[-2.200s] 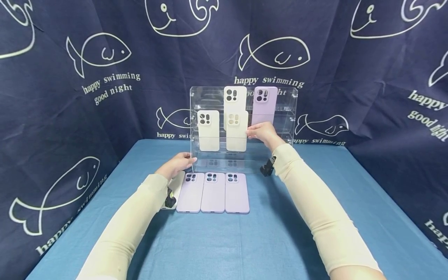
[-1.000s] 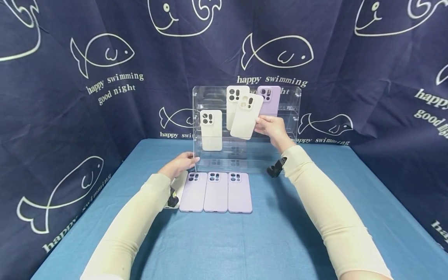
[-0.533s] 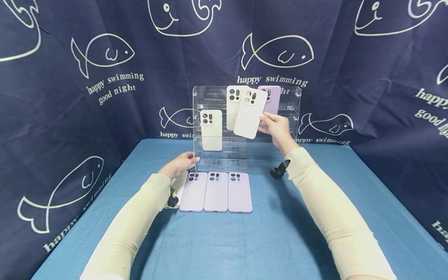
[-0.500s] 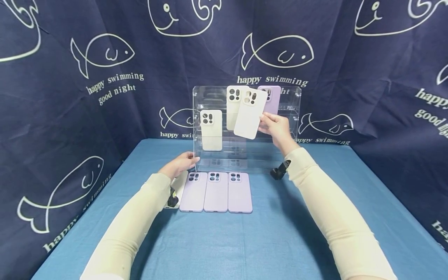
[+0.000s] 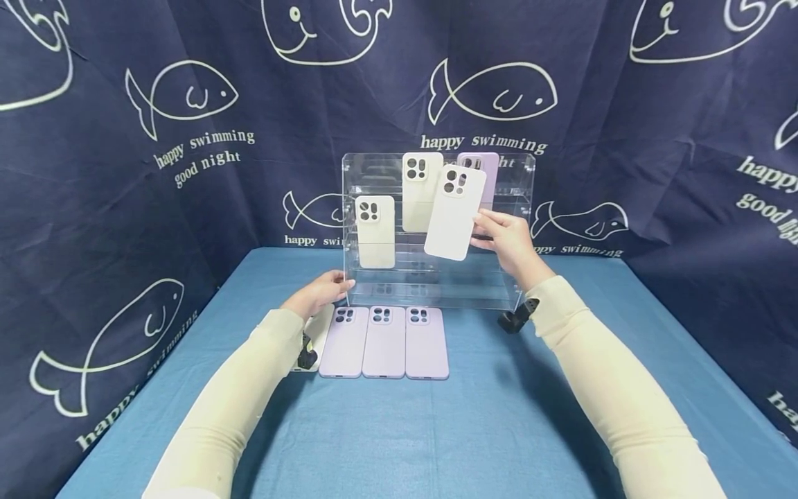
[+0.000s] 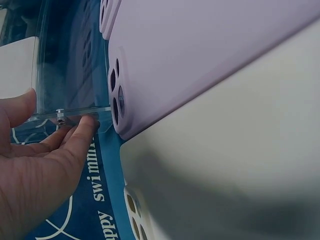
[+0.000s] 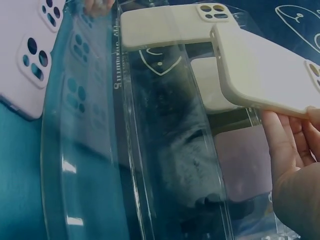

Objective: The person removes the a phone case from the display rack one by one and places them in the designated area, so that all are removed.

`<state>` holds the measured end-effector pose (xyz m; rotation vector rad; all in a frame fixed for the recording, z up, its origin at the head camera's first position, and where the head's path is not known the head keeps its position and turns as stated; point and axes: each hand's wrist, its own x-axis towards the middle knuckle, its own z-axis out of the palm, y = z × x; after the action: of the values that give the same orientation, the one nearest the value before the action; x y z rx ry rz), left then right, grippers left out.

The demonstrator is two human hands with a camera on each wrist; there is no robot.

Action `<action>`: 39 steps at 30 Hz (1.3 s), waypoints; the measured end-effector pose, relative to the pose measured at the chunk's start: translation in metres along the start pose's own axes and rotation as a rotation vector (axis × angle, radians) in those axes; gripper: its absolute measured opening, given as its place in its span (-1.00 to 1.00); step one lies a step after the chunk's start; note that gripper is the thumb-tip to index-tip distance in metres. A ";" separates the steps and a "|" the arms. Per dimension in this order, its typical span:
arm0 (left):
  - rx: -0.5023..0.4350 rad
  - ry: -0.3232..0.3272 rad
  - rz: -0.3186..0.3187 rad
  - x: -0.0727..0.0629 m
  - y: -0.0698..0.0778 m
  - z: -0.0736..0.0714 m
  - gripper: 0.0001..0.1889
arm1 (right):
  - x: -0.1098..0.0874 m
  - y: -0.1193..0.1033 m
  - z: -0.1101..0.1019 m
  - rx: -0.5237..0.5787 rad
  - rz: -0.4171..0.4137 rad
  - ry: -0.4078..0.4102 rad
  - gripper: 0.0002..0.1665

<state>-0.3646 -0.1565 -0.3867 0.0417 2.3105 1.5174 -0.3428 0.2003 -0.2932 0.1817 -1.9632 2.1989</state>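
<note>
A clear acrylic tiered stand (image 5: 520, 173) stands at the back of the blue table. My right hand (image 5: 483, 229) pinches the right edge of a cream phone case (image 5: 455, 211) and holds it tilted in front of the stand; the same case (image 7: 265, 75) shows in the right wrist view above my fingers (image 7: 280, 135). My left hand (image 5: 345, 284) pinches the stand's lower left corner (image 6: 75, 111) between thumb and fingers (image 6: 80, 137). Two cream cases (image 5: 375, 232) (image 5: 420, 190) and a purple case (image 5: 488, 163) lean on the shelves.
Three purple cases (image 5: 383, 343) lie side by side on the blue table (image 5: 436, 436) before the stand. Another cream case (image 5: 319, 331) lies partly under my left wrist. Dark fish-print cloth (image 5: 125, 173) walls the back and both sides.
My right hand lifted the cream case off the stand's lower shelf, tilted it and carried it rightward in front of the purple case. My left hand stayed on the stand's corner.
</note>
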 end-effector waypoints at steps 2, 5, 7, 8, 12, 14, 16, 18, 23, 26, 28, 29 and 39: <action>-0.002 -0.001 -0.004 0.000 0.000 0.000 -0.34 | -0.003 0.000 -0.003 -0.022 0.011 -0.019 -0.34; -0.004 0.001 -0.005 0.000 0.000 0.000 -0.34 | -0.007 0.001 -0.007 -0.019 0.039 -0.040 -0.32; -0.004 0.003 -0.002 0.000 0.000 0.000 -0.34 | -0.009 0.002 -0.010 -0.019 0.053 -0.055 -0.30; -0.004 0.002 0.000 0.000 0.000 0.000 -0.34 | -0.010 0.002 -0.011 -0.015 0.059 -0.056 -0.30; -0.010 0.000 0.007 -0.001 -0.001 0.002 -0.34 | -0.016 0.005 -0.014 -0.002 0.081 -0.059 -0.29; -0.013 -0.001 0.008 -0.001 -0.001 0.002 -0.34 | -0.019 0.006 -0.016 0.007 0.090 -0.060 -0.30; -0.016 0.000 0.010 -0.001 -0.001 0.002 -0.35 | -0.022 0.006 -0.017 0.000 0.096 -0.065 -0.31; -0.012 0.000 0.011 -0.001 -0.002 0.002 -0.35 | -0.026 0.007 -0.019 -0.011 0.101 -0.072 -0.33; -0.009 0.002 0.005 0.001 -0.002 0.001 -0.34 | -0.037 0.007 -0.024 -0.061 0.107 -0.098 -0.35; -0.009 0.010 0.000 0.004 -0.002 0.000 -0.36 | -0.042 0.010 -0.026 -0.072 0.104 -0.111 -0.33; -0.010 0.015 -0.002 0.004 -0.002 0.001 -0.36 | -0.045 0.014 -0.028 -0.072 0.111 -0.115 -0.31; -0.010 0.014 -0.002 0.004 -0.003 0.001 -0.37 | -0.047 0.016 -0.029 -0.073 0.116 -0.117 -0.30; -0.028 0.009 0.013 0.006 -0.004 0.001 -0.38 | -0.055 0.029 -0.039 -0.124 0.145 -0.127 -0.31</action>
<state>-0.3689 -0.1558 -0.3925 0.0422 2.2996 1.5596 -0.2938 0.2327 -0.3376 0.1696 -2.2405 2.1913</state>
